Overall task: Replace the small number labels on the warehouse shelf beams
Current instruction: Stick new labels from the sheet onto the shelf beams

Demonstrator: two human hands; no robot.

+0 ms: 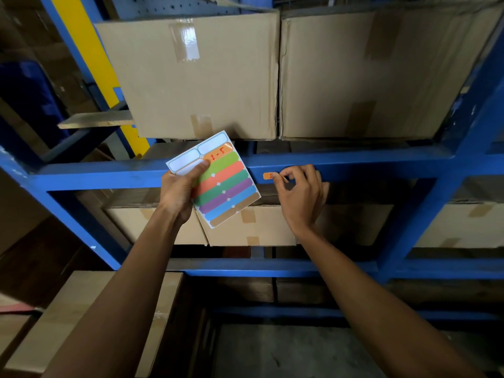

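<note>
My left hand (181,190) holds a sticker sheet (223,184) with several coloured strip labels; its top orange strip reads "1-5" in red. A small orange number label (267,175) is stuck on the front of the blue shelf beam (368,162). My right hand (298,197) is at that label, thumb and forefinger pinched on its right end, which the fingers hide. The rest of the label lies flat on the beam.
Two large cardboard boxes (196,77) (381,75) sit on the shelf above the beam, more boxes (253,225) on the shelf below. A blue upright (425,214) stands at right. A yellow post (90,58) and a loose plank (95,120) are at upper left.
</note>
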